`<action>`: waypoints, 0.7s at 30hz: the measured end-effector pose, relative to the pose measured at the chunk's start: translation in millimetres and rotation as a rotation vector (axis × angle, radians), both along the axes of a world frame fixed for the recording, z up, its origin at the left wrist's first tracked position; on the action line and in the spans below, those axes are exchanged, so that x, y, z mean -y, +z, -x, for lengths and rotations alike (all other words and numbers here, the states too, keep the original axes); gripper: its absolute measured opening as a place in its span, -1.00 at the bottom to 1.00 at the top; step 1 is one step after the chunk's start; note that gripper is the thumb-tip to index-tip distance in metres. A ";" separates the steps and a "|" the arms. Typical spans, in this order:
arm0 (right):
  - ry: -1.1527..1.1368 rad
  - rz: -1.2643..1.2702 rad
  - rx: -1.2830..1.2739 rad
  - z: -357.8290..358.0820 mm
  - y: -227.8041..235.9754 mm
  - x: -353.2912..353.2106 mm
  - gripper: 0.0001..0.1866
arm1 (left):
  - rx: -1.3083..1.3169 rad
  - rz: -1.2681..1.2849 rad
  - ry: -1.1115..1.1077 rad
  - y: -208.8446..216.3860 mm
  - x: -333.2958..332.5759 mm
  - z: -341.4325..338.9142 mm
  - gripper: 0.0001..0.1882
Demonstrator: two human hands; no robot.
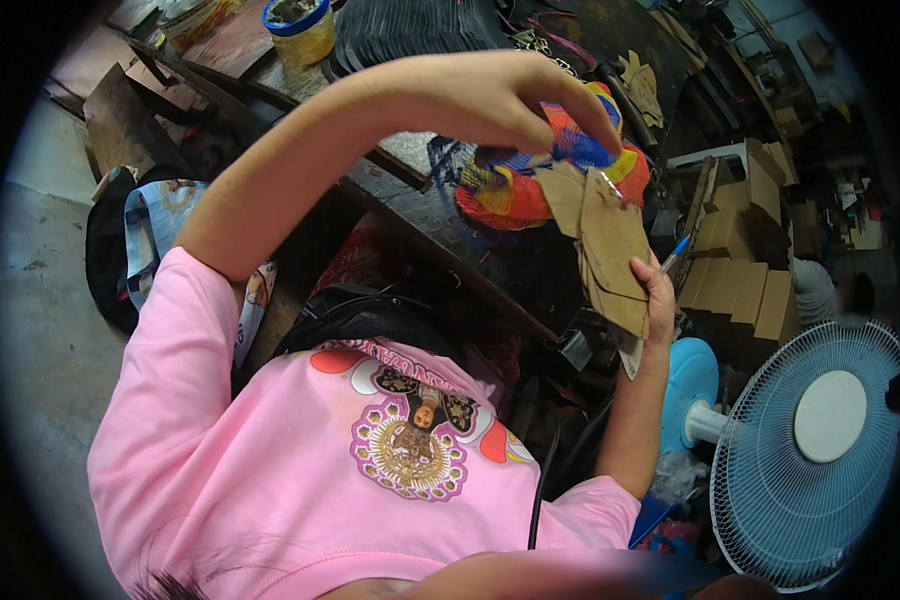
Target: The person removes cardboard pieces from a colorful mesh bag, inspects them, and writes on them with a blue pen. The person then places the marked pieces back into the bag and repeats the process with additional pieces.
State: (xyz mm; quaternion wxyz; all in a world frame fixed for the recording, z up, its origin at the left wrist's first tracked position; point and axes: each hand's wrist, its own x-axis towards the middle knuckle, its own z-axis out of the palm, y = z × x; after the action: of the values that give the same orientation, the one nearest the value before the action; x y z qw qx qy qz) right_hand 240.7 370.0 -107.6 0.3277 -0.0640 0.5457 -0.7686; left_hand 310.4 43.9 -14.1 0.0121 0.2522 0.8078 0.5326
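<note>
My right hand [658, 300] grips several flat brown cardboard pieces [615, 245], fanned and overlapping, with its thumb on their face. A blue-tipped pen [676, 254] sticks out beside that hand's fingers. Over the top of the pieces arches my left hand [535, 100], its index finger stretched downward and apart from the thumb. I see nothing held in it, though its other fingers are partly hidden. Behind the pieces lies a bundle of red, yellow and blue mesh [505, 200] on the dark worktable [440, 235].
Black flat pieces [415, 35] stand in a row at the back, next to a blue-rimmed tub [300, 30]. To the right are cardboard boxes [735, 290] and a blue-and-white fan [810, 450]. Patterned cloth [160, 215] hangs at the left.
</note>
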 end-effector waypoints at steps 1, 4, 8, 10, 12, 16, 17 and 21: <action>-0.044 -0.026 0.020 0.9 -1.5 -1.6 -0.45 | 0.097 0.004 0.074 -0.3 9.6 -2.3 -0.59; -0.047 0.090 0.058 -6.8 0.6 0.1 -0.50 | -0.064 0.192 0.229 -4.7 20.7 -7.7 -0.45; -0.165 0.194 0.147 -25.9 7.7 18.2 -0.57 | 0.005 -0.009 0.101 -7.7 -5.0 -23.5 -0.38; -0.238 0.200 0.146 -29.3 5.0 32.5 -0.60 | -0.051 -0.123 0.009 -9.8 -37.0 -33.1 -0.41; -0.273 0.196 0.104 -26.2 -1.0 43.1 -0.64 | -0.087 -0.115 -0.030 -6.9 -62.7 -40.4 -0.43; -0.204 0.075 -0.084 -17.1 -19.1 40.9 -0.66 | 0.159 -0.317 -0.084 4.4 -70.6 -47.7 -0.50; -0.209 0.109 -0.023 -14.6 -21.3 35.1 -0.65 | 0.172 -0.313 -0.091 6.5 -70.3 -46.5 -0.51; -0.234 0.084 -0.105 -7.3 -36.7 24.9 -0.69 | 0.123 -0.249 -0.127 -3.4 -88.0 -45.8 -0.56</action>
State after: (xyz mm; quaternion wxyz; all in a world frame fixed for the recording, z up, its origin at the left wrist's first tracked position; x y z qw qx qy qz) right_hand 248.0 345.1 -144.3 0.2036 -0.0538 0.5332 -0.8193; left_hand 356.2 131.8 -17.5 0.0639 0.2694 0.7158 0.6411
